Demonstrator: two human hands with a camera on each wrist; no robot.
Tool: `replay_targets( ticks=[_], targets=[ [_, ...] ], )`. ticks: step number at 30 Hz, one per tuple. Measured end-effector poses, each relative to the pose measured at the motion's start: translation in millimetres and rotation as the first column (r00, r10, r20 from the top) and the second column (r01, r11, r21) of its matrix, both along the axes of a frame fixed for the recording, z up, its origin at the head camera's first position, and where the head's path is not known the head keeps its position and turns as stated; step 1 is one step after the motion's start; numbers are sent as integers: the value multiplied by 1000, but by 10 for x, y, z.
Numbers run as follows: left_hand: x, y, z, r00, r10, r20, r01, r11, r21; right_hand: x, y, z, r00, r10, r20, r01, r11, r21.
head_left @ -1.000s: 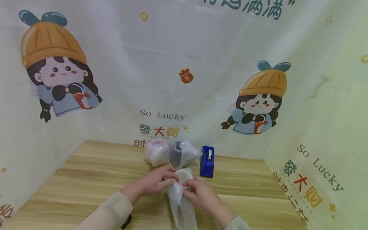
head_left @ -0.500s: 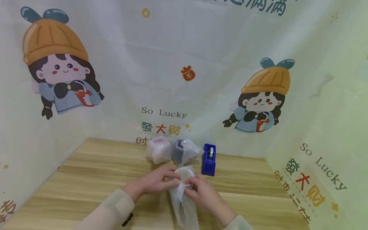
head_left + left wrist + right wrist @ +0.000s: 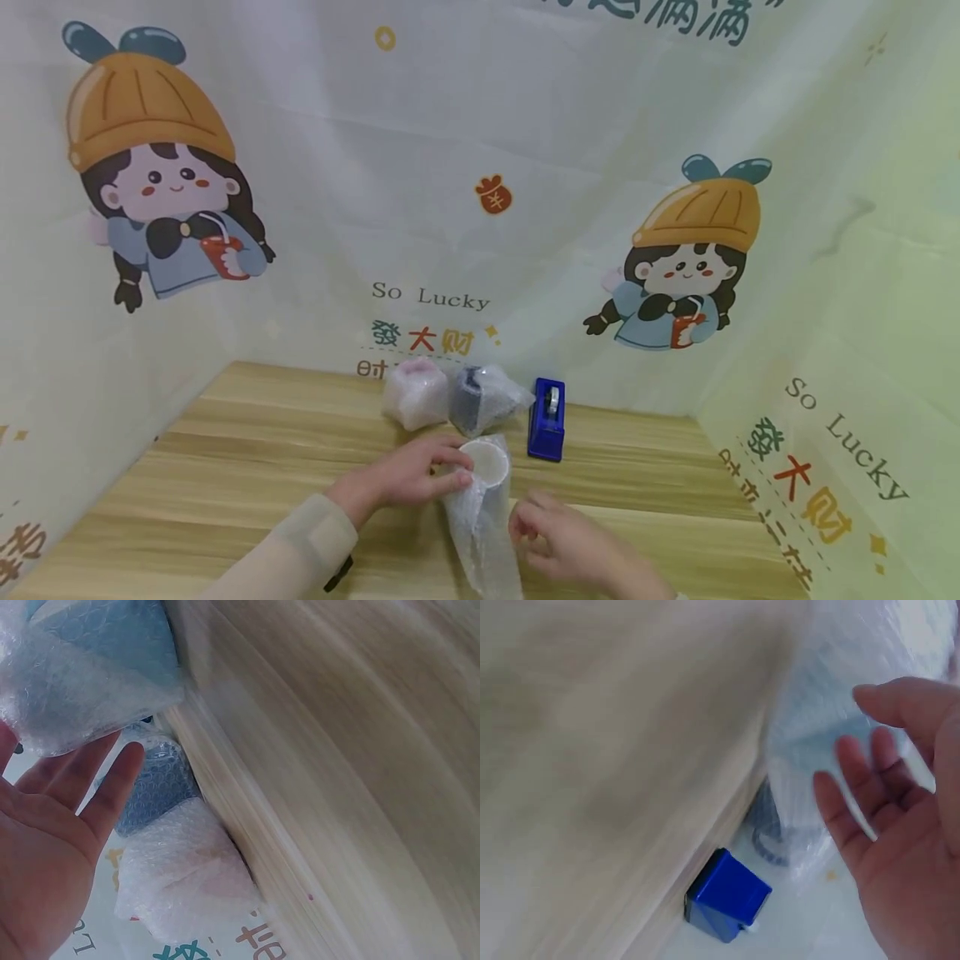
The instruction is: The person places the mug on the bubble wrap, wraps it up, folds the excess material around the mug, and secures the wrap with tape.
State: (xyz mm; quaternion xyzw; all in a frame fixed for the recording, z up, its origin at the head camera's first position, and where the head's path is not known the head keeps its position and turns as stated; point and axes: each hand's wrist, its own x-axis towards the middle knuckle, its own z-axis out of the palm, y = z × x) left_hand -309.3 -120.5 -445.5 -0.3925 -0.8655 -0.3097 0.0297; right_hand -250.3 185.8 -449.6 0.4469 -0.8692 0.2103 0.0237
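A cup (image 3: 489, 463) with a white round mouth stands in front of me, wrapped in bubble wrap (image 3: 483, 533) whose loose tail runs toward the near edge. Through the wrap its side looks pale blue (image 3: 112, 645) in the left wrist view. My left hand (image 3: 408, 473) holds the cup's left side, thumb in front and forefinger at the rim. My right hand (image 3: 562, 533) is apart from the wrap, just to its right, with loosely bent fingers and nothing in them. In the right wrist view its palm and fingers (image 3: 847, 817) face the wrap.
Behind the cup sit a pinkish bubble-wrapped bundle (image 3: 415, 396) and a dark blue one (image 3: 472, 404). A blue tape dispenser (image 3: 547, 425) stands to their right. A printed cloth (image 3: 450, 167) hangs round the wooden table (image 3: 270, 442). Something small and black (image 3: 339, 573) lies under my left sleeve.
My right hand has let go of the wrap at the cup's front and moved right and toward me. The cup's mouth shows more fully. My left hand stays at the cup.
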Motion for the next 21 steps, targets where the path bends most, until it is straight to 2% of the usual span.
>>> replay_targets(
  ticks=[2,4,6,8,13,19,21],
  targets=[
    [-10,1,9,1000,-9,0,9,1000,-2,61,44,-50,994,98,-56,-94,993,76],
    [-20,-2,14,1000,-23,-4,23,1000,0,114,40,-112,976,171,-135,-155,980,123],
    [-23,-6,13,1000,-30,1,30,1000,1,153,2,-177,950,201,-241,-170,975,142],
    [-32,-16,28,999,-36,6,36,999,-4,170,-54,-225,922,198,-333,-156,977,147],
    [-32,-23,46,999,-33,30,34,999,-16,199,-134,-221,911,226,-345,-184,971,151],
    [-19,-4,41,1000,-12,8,12,1000,-11,219,-156,-130,870,293,-397,-241,954,177],
    [-13,3,34,1000,-2,5,2,1000,-16,217,-175,-96,873,287,-394,-239,956,167]
  ],
)
